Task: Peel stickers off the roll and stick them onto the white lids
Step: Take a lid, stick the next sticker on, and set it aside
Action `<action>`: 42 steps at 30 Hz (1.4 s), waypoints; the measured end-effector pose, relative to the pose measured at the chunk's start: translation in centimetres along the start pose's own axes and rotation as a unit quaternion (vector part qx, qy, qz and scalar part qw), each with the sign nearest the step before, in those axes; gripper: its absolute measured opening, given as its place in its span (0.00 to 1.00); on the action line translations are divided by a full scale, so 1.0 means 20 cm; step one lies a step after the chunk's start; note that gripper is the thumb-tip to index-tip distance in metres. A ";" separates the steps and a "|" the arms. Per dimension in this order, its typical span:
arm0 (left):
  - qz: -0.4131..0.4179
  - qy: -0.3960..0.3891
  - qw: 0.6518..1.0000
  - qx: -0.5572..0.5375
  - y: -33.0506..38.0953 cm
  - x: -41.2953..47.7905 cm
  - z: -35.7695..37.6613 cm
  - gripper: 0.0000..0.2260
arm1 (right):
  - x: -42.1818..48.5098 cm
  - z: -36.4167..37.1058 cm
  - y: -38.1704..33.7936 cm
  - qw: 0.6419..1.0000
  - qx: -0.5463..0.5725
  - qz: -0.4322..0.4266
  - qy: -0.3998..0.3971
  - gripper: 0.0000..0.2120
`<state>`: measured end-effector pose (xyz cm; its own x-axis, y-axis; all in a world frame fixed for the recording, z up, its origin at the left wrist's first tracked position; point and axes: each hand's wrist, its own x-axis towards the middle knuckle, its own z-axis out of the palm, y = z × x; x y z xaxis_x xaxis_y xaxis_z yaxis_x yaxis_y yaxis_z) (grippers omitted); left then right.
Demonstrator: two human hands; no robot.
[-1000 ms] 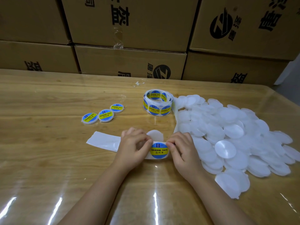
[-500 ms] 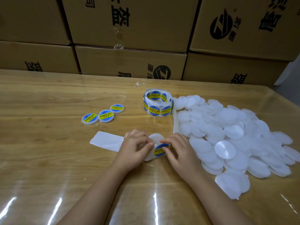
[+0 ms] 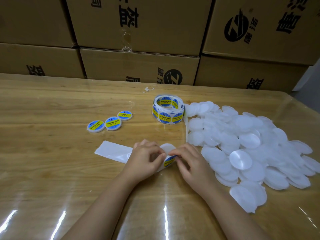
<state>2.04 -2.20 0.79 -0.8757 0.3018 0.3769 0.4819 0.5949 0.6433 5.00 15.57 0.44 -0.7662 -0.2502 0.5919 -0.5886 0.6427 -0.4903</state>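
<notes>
Blue-yellow sticker [image 3: 168,161] is pinched by right grip [image 3: 188,161], white backing strip [image 3: 114,151] by left grip [image 3: 147,158].

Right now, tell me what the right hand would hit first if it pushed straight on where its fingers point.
Probably the left hand: the right hand points left across the sticker it pinches; depth is unclear.

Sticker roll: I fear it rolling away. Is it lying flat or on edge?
Lying flat: the sticker roll rests on the table, hole facing up, stickers round its side.
</notes>
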 end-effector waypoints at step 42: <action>0.018 0.262 0.961 -0.090 0.01 0.01 -0.02 0.09 | 0.05 -0.06 0.03 0.863 0.388 0.278 0.164 0.14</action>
<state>1.89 -2.26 1.22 -0.7454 -0.1245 0.6549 0.5508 0.4384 0.7102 4.27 16.45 1.45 -0.9466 0.2411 0.2139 -0.2461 -0.1119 -0.9628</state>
